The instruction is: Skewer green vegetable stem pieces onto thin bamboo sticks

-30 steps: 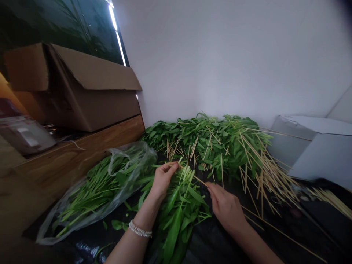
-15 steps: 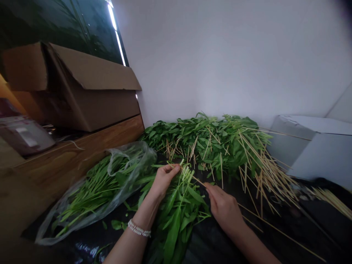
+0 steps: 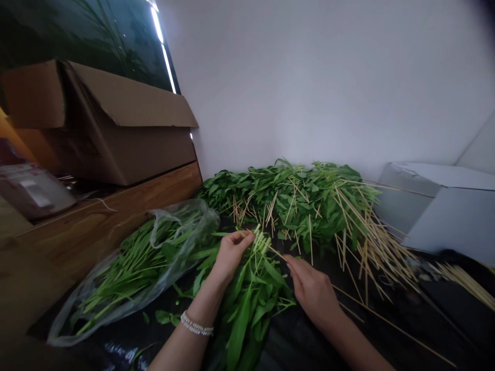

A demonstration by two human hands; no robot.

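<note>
My left hand [image 3: 229, 255] pinches the cut stem ends of a bunch of green leafy stalks [image 3: 247, 299] that lies on the black sheet in front of me. A thin bamboo skewer [image 3: 276, 252] runs between my hands. My right hand [image 3: 312, 291] is closed on that skewer, just right of the bunch. A bead bracelet [image 3: 196, 325] sits on my left wrist. Behind my hands lies a big heap of leafy greens on skewers [image 3: 301, 201].
A clear plastic bag of green stalks [image 3: 139, 263] lies at left by a wooden ledge [image 3: 100, 221]. A cardboard box [image 3: 112, 123] stands on the ledge. Loose skewers [image 3: 460, 278] and a white box [image 3: 441, 206] are at right. A white wall is behind.
Both hands have shifted slightly; the left hand's fingers slid a little right along the stem ends. Otherwise the scene is unchanged.
</note>
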